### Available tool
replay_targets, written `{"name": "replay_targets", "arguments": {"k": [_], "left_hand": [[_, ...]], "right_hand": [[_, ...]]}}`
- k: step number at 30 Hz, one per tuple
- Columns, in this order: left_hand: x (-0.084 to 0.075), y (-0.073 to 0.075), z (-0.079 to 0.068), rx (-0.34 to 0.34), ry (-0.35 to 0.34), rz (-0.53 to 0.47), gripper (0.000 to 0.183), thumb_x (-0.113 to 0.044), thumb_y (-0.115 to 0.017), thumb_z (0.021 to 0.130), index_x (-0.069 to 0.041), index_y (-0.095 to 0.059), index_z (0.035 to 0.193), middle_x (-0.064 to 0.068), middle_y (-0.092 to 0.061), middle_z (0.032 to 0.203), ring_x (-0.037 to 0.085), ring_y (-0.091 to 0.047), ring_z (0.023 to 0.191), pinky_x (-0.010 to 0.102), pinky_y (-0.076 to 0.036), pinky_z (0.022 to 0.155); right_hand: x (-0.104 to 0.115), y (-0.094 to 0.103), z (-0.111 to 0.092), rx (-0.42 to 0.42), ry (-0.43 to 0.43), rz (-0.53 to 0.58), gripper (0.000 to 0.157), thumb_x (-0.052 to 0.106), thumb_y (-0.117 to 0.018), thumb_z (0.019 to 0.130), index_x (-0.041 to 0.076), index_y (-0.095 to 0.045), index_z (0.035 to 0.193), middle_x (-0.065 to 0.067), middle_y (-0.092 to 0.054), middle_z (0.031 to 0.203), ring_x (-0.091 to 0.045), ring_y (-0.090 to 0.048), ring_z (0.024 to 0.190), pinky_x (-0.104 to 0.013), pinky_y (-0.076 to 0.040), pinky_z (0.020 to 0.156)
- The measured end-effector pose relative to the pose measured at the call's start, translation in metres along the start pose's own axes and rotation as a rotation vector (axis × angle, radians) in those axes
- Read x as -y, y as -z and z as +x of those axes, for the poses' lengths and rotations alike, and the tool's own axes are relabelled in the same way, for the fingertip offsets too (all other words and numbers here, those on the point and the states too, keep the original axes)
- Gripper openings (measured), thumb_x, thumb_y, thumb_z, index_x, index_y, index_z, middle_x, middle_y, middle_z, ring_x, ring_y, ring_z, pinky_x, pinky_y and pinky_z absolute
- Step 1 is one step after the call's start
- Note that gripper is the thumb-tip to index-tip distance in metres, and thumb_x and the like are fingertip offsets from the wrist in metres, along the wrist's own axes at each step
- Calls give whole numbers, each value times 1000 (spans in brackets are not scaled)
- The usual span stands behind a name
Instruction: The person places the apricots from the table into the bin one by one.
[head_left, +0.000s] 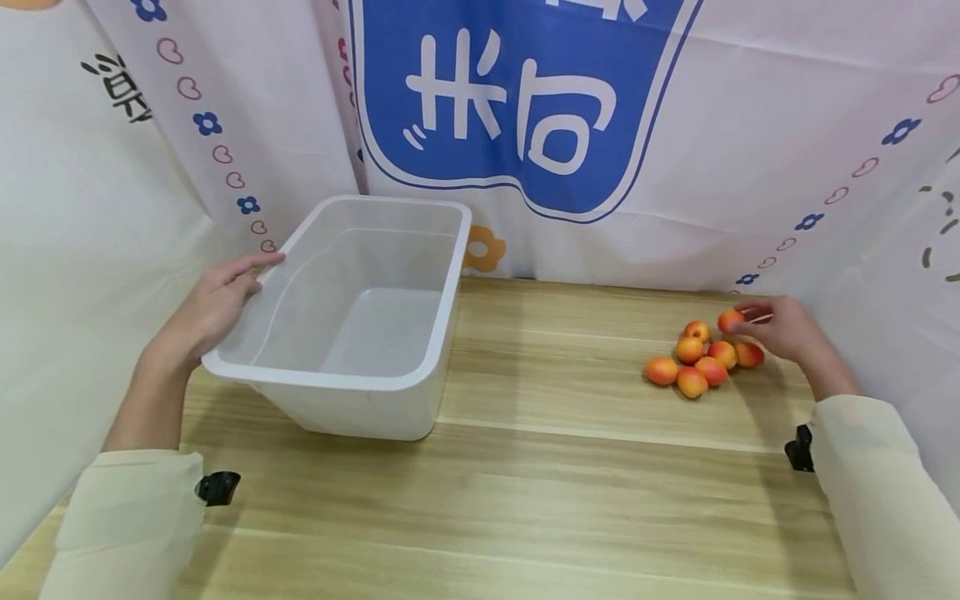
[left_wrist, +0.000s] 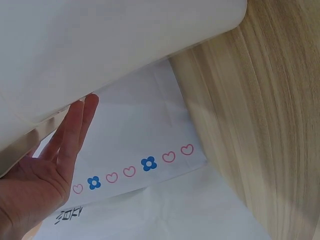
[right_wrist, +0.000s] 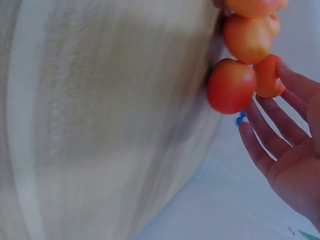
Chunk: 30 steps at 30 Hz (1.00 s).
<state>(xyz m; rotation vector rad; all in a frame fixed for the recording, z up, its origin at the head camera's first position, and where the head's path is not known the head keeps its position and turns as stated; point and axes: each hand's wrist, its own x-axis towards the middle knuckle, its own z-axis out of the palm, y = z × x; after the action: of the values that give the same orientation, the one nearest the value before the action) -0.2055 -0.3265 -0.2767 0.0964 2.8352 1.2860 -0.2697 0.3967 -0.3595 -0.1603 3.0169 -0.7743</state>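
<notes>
A white translucent plastic bin stands on the left of the table. My left hand holds its left rim, with fingers extended against the outside wall below the rim in the left wrist view. The thumb's contact is partly hidden. On the right lies a cluster of several orange-red apricots. My right hand pinches one apricot at the back of the cluster, between thumb and fingers. Its lower fingers spread out loosely beside another apricot.
The wood-grain table stretches between the bin and the fruit. A printed white cloth hangs behind the table, with more cloth at both sides. The bin's inside floor shows bare.
</notes>
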Motion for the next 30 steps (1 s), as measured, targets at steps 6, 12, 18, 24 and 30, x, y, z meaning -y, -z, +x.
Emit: {"name": "replay_targets", "arguments": {"k": [6, 12, 18, 24, 30], "left_hand": [[0, 0, -1, 2, 0, 8, 53, -21, -24, 112, -10, -30, 163, 28, -16, 168, 32, -54, 111, 27, -56, 69], [0, 0, -2, 5, 2, 4, 53, -22, -24, 112, -11, -29, 163, 29, -16, 168, 27, -55, 108, 27, -56, 69], [-1, 1, -3, 6, -3, -6, 53, -22, -25, 112, -10, -29, 163, 31, -19, 166, 9, -59, 92, 29, -58, 67], [-1, 0, -2, 2, -5, -4, 53, -22, -26, 112, -9, -30, 163, 32, -21, 165, 4, -59, 88, 30, -58, 67], [-2, -1, -3, -14, -8, 4, 53, -20, -26, 112, -6, -30, 162, 36, -28, 159, 2, -59, 85, 29, -58, 65]], "right_hand": [[22, 3, 2, -51, 55, -28, 52, 29, -74, 98, -10, -63, 130, -34, -65, 123, -51, -65, 105, -55, -58, 84], [46, 6, 3, 2, 33, 62, 56, 33, -73, 98, -6, -61, 137, -30, -63, 132, -46, -66, 109, -52, -58, 87], [71, 6, 3, 27, 61, 176, 55, 33, -75, 97, -3, -64, 137, -25, -66, 133, -34, -70, 108, -20, -55, 76], [99, 3, 2, 55, 117, 233, 52, 28, -74, 98, -4, -63, 137, -26, -65, 134, -44, -66, 119, -37, -60, 91], [129, 3, -3, 30, 183, 247, 46, 24, -78, 96, -1, -68, 133, -22, -69, 128, -38, -72, 109, -39, -62, 86]]}}
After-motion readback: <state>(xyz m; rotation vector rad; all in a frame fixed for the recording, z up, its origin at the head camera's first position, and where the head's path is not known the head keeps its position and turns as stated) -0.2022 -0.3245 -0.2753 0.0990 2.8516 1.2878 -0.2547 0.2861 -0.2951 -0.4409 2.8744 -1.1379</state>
